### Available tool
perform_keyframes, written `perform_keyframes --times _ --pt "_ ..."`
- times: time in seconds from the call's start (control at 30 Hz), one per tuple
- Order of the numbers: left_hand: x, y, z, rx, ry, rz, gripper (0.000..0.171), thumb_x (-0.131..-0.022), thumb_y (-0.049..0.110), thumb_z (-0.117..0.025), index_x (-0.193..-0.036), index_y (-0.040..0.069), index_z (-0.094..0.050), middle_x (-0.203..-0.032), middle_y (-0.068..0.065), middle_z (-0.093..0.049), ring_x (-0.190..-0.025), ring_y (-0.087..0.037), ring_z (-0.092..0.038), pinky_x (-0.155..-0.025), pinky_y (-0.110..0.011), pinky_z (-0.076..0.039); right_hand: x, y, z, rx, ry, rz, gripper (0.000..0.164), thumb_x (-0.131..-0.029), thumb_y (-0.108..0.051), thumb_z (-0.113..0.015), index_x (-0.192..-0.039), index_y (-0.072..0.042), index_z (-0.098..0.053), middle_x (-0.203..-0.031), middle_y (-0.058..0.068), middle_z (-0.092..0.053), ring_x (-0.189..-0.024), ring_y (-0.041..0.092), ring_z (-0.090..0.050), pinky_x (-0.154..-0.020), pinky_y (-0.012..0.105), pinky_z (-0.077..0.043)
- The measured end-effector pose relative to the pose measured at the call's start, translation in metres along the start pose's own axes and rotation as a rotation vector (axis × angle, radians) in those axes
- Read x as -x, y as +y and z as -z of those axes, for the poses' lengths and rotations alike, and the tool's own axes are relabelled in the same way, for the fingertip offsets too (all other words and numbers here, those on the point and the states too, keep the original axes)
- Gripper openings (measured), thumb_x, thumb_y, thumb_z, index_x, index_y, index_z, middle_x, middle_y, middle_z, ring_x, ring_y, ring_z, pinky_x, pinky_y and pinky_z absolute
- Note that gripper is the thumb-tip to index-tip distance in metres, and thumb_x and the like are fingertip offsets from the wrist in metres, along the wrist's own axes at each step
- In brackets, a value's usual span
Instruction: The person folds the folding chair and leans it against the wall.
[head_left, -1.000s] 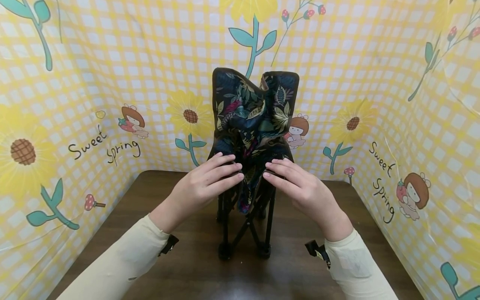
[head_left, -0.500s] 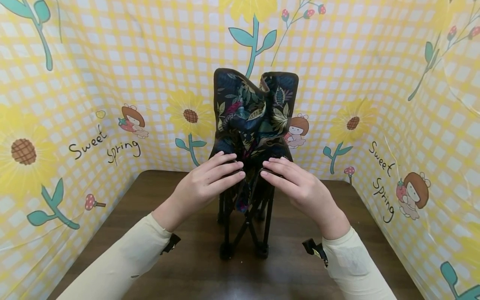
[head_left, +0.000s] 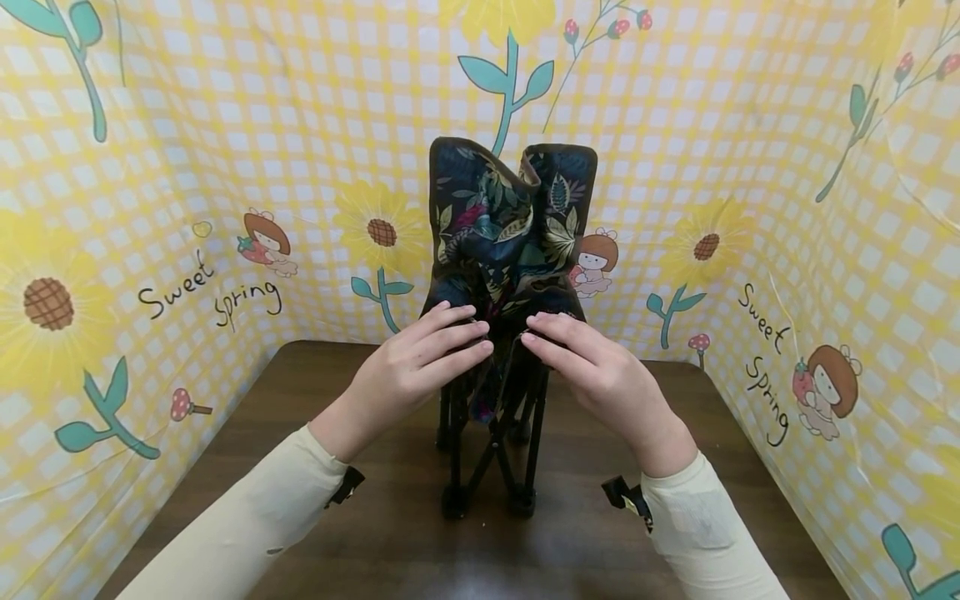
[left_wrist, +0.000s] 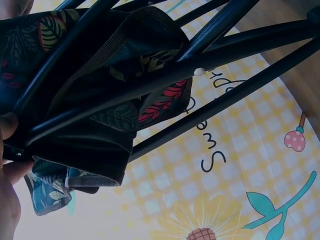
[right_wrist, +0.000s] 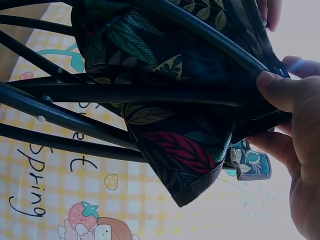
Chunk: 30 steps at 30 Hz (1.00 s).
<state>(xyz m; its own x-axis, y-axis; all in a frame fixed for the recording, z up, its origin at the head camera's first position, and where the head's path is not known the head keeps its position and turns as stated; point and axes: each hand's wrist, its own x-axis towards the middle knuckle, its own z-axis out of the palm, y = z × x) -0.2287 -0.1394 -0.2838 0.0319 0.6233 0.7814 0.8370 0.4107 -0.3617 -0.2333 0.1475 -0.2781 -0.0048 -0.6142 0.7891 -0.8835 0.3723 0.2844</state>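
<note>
A small folding chair [head_left: 495, 242] of dark leaf-patterned fabric stands upright, partly folded, in the middle of the head view. Its seat cloth sags between crossed black legs [head_left: 495, 446]. At the front left corner of the seat, my left hand [head_left: 408, 358] grips the frame, fingers over the top. The thumb [left_wrist: 7, 125] lies at the tube end in the left wrist view. My right hand [head_left: 600, 362] holds the front right corner the same way. In the right wrist view its thumb [right_wrist: 275, 87] presses on a black tube [right_wrist: 215, 37], with fingers behind the cloth.
The chair's feet [head_left: 453, 502] rest on a dark brown wooden table [head_left: 337, 533]. A yellow checked cloth [head_left: 315, 150] with sunflowers and cartoon figures walls in the back and both sides. Dark camera mounts [head_left: 345, 485] sit at both wrists.
Both hands have moved slightly toward each other. The chair's front feet have drawn a little closer together, and the crossed legs stand narrower. The backrest is slightly narrower too.
</note>
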Motion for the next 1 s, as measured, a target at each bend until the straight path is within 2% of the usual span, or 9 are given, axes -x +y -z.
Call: perform_keyframes --times 0.2,0.63,1.0 --pt "-0.0010 -0.0004 -0.0012 0.006 0.013 -0.002 0.030 -0.106 0.003 -0.052 -0.130 0.005 -0.069 -0.130 -0.016 -0.069 -0.122 -0.038 -0.065 -0.102 -0.058 -0.052 -0.0011 0.0008 0.0006 -0.018 -0.015 -0.034 0.031 -0.109 -0.008 -0.048 -0.132 -0.004 -0.068 -0.133 0.015 -0.067 -0.122 0.031 -0.065 -0.105 0.039 -0.053" --pt "-0.0017 0.0003 -0.0027 0.009 0.029 -0.007 0.029 -0.105 0.002 -0.053 -0.128 0.005 -0.071 -0.129 -0.016 -0.069 -0.122 -0.037 -0.065 -0.101 -0.057 -0.053 -0.0025 -0.0013 -0.0005 -0.043 -0.013 -0.020 0.031 -0.109 -0.009 -0.047 -0.130 -0.005 -0.069 -0.129 0.015 -0.069 -0.120 0.032 -0.066 -0.107 0.043 -0.052" --pt "-0.0031 0.0006 -0.0029 0.018 0.024 -0.006 0.029 -0.106 0.003 -0.053 -0.127 0.006 -0.072 -0.130 -0.015 -0.069 -0.122 -0.038 -0.065 -0.103 -0.058 -0.052 -0.0016 0.0000 -0.0013 -0.047 -0.017 -0.017 0.030 -0.109 -0.007 -0.048 -0.128 -0.005 -0.071 -0.129 0.015 -0.069 -0.120 0.032 -0.066 -0.109 0.041 -0.050"
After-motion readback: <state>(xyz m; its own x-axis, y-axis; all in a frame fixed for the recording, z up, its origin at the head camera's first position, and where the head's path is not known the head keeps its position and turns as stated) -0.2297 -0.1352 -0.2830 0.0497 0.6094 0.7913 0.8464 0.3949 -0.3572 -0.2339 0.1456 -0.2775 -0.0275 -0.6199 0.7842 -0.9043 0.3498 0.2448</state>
